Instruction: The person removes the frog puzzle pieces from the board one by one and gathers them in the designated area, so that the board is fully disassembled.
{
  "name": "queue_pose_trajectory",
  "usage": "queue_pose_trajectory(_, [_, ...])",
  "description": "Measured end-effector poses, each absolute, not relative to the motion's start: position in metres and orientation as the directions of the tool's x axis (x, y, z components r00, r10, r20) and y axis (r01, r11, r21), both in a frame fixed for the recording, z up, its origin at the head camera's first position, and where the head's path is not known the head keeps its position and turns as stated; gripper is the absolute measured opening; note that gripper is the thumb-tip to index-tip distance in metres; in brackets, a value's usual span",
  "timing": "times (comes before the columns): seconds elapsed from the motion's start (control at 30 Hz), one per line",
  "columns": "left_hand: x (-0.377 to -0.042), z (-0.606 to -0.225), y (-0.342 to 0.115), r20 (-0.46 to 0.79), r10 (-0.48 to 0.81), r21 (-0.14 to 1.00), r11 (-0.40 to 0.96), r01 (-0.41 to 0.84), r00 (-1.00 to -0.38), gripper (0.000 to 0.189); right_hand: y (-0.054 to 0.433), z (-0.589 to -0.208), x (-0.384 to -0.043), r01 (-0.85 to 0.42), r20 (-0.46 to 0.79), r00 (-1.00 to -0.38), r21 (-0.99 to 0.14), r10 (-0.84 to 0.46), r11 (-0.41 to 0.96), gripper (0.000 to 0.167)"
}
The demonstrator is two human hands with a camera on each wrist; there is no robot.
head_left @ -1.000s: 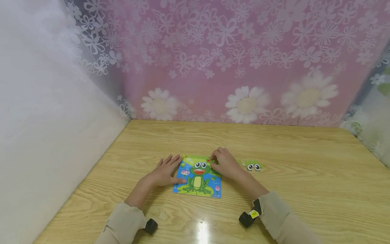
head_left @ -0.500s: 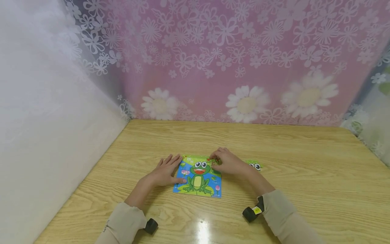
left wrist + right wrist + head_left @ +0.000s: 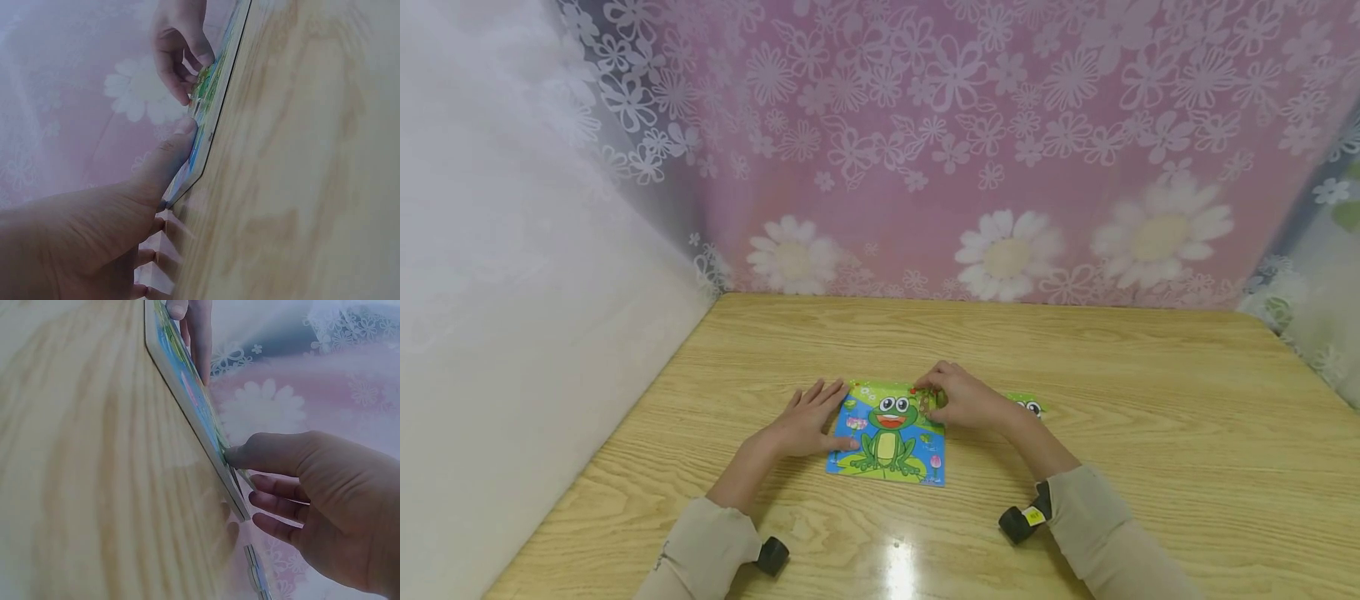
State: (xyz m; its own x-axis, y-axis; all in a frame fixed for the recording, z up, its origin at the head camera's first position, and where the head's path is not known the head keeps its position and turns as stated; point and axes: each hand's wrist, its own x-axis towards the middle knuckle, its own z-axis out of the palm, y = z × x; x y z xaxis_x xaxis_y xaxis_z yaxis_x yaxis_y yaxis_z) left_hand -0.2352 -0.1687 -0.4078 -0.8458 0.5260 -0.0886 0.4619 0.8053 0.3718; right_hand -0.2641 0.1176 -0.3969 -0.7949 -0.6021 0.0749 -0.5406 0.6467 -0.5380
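A square frog puzzle (image 3: 887, 454) in green and blue lies flat on the table between both hands. My left hand (image 3: 808, 425) rests at its left side, fingers spread on the tabletop and thumb on the puzzle's face. At the upper right corner, my right hand (image 3: 966, 400) pinches a puzzle piece, which shows as a thin tilted edge (image 3: 245, 479) in the right wrist view. A brownish patch shows in the picture beside those fingers. The right fingers hide most of the held piece.
A loose piece with frog eyes (image 3: 1032, 408) lies right of the puzzle, partly behind the right forearm. In the right wrist view, loose pieces (image 3: 255, 569) lie past the corner. A floral curtain (image 3: 880, 150) stands behind the wooden table (image 3: 1150, 433).
The right forearm has shifted slightly right, covering part of the loose pieces. The right fingers have moved a little at the corner, exposing the brownish patch. My left hand stays still.
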Motion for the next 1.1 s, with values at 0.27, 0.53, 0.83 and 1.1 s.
queue_pose_trajectory(0.27, [-0.233, -0.405, -0.168, -0.092, 0.529, 0.385, 0.800, 0.460, -0.844, 0.095, 0.117, -0.395, -0.261, -0.551, 0.097, -0.799, -0.513, -0.594, 0.658, 0.036])
queue_pose_trajectory(0.53, [-0.234, -0.405, -0.169, -0.101, 0.523, 0.385, 0.805, 0.451, -0.846, 0.094, 0.120, -0.394, -0.260, -0.576, 0.138, -0.794, -0.483, -0.592, 0.660, 0.033])
queue_pose_trajectory(0.83, [-0.233, -0.405, -0.169, -0.105, 0.524, 0.385, 0.805, 0.451, -0.845, 0.094, 0.136, -0.389, -0.256, -0.590, 0.170, -0.785, -0.496, -0.596, 0.636, 0.033])
queue_pose_trajectory(1.1, [-0.234, -0.405, -0.169, -0.108, 0.521, 0.373, 0.811, 0.451, -0.847, 0.094, 0.159, -0.384, -0.251, -0.622, 0.211, -0.768, -0.470, -0.605, 0.626, 0.035])
